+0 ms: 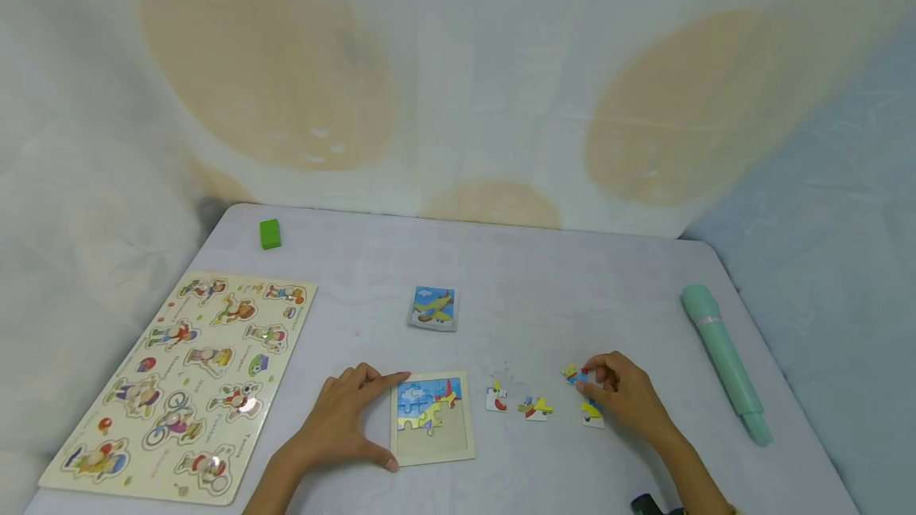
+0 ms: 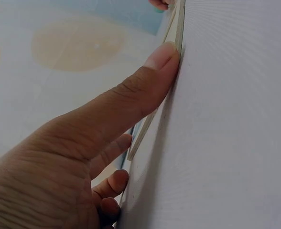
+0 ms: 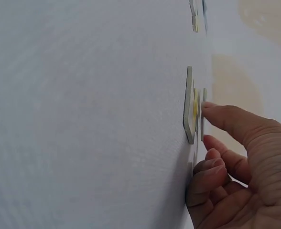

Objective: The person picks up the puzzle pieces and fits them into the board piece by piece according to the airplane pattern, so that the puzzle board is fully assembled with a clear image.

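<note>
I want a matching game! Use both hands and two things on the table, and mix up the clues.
1. Left hand
2. Right hand
3. Green block
4. Airplane picture

A. holding a puzzle piece
B. just beyond the puzzle frame
C. touching the puzzle frame
D. near the table's far left corner

Pairs: 1-C, 2-A, 3-D, 4-B

Grn block point(image 1: 269, 234) sits far left on worktop point(image 1: 558, 292), big pic board point(image 1: 179, 388) lies nearer left, mint mic-shaped tube point(image 1: 725, 362) over right
</note>
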`<state>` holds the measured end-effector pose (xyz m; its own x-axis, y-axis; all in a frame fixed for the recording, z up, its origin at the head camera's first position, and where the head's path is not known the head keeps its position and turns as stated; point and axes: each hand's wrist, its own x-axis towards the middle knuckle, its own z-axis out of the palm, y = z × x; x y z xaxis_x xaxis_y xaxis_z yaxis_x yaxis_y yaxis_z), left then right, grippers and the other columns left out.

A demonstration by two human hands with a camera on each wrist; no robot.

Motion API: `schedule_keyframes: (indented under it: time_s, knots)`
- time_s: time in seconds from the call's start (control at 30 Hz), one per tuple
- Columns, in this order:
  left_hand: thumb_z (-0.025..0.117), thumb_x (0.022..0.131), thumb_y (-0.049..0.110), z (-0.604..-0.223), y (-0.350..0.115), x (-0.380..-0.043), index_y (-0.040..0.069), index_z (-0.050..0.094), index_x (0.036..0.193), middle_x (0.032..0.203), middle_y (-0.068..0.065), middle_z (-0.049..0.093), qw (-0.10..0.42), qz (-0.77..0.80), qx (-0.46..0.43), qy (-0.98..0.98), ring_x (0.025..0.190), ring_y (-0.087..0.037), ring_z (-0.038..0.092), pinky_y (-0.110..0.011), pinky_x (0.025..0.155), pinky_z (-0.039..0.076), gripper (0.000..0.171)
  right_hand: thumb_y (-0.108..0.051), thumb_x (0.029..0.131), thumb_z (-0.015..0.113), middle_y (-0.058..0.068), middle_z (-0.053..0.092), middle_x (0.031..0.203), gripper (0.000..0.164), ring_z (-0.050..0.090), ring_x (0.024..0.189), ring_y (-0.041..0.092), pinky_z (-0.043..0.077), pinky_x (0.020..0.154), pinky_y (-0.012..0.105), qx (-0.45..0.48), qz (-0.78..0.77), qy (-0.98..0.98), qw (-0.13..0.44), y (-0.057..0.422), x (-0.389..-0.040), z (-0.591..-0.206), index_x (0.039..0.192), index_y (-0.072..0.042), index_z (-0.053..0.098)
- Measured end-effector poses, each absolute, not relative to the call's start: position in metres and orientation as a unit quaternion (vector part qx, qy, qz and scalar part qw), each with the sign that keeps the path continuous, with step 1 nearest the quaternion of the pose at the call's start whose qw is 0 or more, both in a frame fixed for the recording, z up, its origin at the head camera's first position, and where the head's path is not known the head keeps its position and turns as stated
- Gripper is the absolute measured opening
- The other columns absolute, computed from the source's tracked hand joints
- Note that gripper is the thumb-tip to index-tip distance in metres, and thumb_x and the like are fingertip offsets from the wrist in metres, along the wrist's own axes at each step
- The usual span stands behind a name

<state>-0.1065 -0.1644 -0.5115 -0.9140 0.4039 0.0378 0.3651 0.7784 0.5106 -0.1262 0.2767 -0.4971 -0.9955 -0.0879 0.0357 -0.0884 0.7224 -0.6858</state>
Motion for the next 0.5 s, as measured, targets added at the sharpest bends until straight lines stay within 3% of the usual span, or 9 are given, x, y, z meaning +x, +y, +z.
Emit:
schedule_keyframes:
  time_s: [0.5]
  knots:
    - [0.078, 0.039, 0.082, -0.5109, -0.1639, -0.1067, 0.041, 0.051, 0.142, 0.104, 0.017, 0.043, 0.039, 0.260, 0.202, 0.943, 0.091, -0.006, 0.036, -0.029, 0.076, 0.028, 0.114, -0.011, 0.079, 0.081, -0.001, 0.052, 0.085, 0.026, 0.045, 0.072, 0.008, 0.040, 0.060, 0.023, 0.108, 0.405, -0.908, 0.028, 0.2709, -0.1183, -0.4896, 0.101, -0.013, 0.067]
